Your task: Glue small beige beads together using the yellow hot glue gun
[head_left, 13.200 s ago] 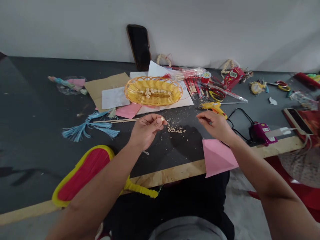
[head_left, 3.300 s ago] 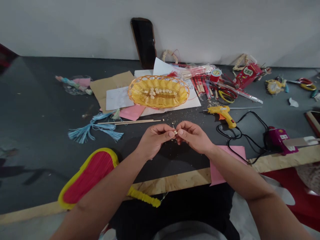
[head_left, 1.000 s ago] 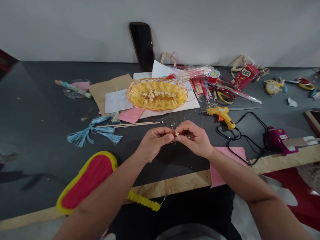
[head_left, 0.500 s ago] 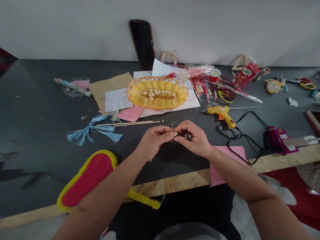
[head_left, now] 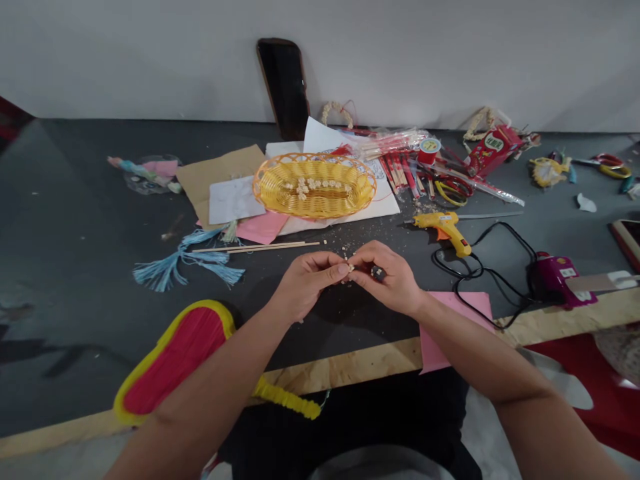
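Observation:
My left hand (head_left: 314, 280) is closed, thumb and forefinger pinching a small pale piece (head_left: 351, 267). Its exact kind is too small to make out. Opposite it, my right hand (head_left: 389, 275) is closed too, its fingertips at the same piece. In the curl of that hand shows a dark patch with tiny pale bits; I cannot tell whether it is held or is the tabletop. Just beyond the hands, a yellow woven basket (head_left: 320, 212) contains several similar pale pieces (head_left: 320, 185). Two thin wooden sticks (head_left: 275, 247) lie left of my fingertips, amid scattered crumbs.
To the right lie a yellow glue gun (head_left: 445, 228), its black cord and a purple box (head_left: 555, 280). A red-and-yellow paddle-shaped piece (head_left: 175, 357) is under my left forearm. Blue tassels (head_left: 170, 268) lie left. A phone (head_left: 285, 87) leans on the wall; pink paper (head_left: 435, 343) overhangs the front edge.
My right fingers have shifted very slightly around the small pale piece. Everything else stays in place.

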A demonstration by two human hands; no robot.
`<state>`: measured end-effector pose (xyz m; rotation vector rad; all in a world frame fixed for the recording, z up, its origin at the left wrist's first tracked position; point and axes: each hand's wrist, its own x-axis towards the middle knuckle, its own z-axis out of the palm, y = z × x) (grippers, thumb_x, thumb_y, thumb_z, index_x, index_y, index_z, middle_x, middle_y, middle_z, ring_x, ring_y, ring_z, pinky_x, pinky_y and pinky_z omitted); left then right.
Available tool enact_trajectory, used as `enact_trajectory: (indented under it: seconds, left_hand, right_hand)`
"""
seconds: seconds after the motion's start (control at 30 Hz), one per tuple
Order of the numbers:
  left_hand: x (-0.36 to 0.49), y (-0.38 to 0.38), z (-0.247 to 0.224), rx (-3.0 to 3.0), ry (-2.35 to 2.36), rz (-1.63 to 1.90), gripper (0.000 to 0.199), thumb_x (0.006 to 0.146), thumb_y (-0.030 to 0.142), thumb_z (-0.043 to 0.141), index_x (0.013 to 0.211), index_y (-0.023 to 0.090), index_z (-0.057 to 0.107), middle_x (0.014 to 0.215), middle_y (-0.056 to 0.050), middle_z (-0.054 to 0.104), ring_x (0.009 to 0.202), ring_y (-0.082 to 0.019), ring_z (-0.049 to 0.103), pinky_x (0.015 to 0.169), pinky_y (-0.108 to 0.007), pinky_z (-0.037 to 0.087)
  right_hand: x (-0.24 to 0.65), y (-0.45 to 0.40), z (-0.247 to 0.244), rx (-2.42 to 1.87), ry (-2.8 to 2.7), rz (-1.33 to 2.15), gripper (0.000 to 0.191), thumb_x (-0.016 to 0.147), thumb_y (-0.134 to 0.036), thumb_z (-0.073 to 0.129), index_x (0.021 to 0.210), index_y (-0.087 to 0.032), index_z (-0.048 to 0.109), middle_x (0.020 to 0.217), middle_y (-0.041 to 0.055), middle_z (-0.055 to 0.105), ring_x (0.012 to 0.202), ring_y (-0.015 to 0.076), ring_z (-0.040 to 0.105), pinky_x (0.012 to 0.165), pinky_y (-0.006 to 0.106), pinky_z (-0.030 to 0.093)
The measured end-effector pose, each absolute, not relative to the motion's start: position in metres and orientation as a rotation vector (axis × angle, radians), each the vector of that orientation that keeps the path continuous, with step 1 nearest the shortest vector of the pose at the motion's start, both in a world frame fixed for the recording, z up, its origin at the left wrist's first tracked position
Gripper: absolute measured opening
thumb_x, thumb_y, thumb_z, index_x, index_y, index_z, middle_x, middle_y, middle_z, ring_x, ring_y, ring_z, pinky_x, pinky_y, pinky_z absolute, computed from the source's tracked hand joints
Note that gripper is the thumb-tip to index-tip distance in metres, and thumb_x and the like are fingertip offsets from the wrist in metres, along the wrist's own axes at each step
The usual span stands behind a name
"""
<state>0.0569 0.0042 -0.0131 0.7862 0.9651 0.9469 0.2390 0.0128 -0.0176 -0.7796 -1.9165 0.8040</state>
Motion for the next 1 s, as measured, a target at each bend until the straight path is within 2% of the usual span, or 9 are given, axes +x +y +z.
enact_trajectory:
  seconds: [0.2,0.4,0.8,1.0]
  left_hand:
    - [0.0563,0.0039,-0.0121,0.801,0.951,0.947,0.03,0.061,0.041,0.088,0.063,0.014,0.073,0.061,-0.002,0.066,0.06,-0.01,0.053,0.06,-0.024,0.039]
    - [0.0566,0.0042,-0.0119,0.805,0.965,0.949,0.03,0.061,0.04,0.088,0.063,0.014,0.072,0.06,-0.001,0.064,0.06,-0.01,0.051,0.06,-0.024,0.038]
    - [0.0571,0.0033,-0.0106,0.805,0.966,0.95,0.03,0.06,0.04,0.089,0.063,0.015,0.073,0.061,-0.002,0.066,0.061,-0.01,0.053,0.062,-0.024,0.04]
    - [0.0573,0.0038,-0.0113,0.784,0.952,0.948,0.031,0.06,0.042,0.089,0.065,0.015,0.074,0.063,-0.003,0.068,0.062,-0.011,0.055,0.061,-0.024,0.04]
  right_hand:
    - [0.2397,0.0127,-0.0172,-0.773,-1.938,0.807,0.008,0.091,-0.021,0.064,0.099,-0.02,0.066,0.092,0.0053,0.068,0.084,0.0152,0.062,0.074,0.029,0.052]
    - [0.239,0.012,-0.0168,-0.803,-1.918,0.833,0.012,0.091,-0.028,0.066,0.101,-0.021,0.065,0.092,0.0053,0.068,0.077,0.0145,0.06,0.068,0.028,0.052]
    - [0.2395,0.0131,-0.0188,-0.738,-1.944,0.81,0.008,0.094,-0.025,0.061,0.099,-0.021,0.065,0.091,0.0054,0.068,0.086,0.0167,0.063,0.077,0.032,0.052]
    - [0.2388,0.013,-0.0192,-0.775,-1.924,0.822,0.009,0.094,-0.026,0.061,0.1,-0.022,0.065,0.091,0.0051,0.069,0.084,0.0162,0.063,0.076,0.031,0.053]
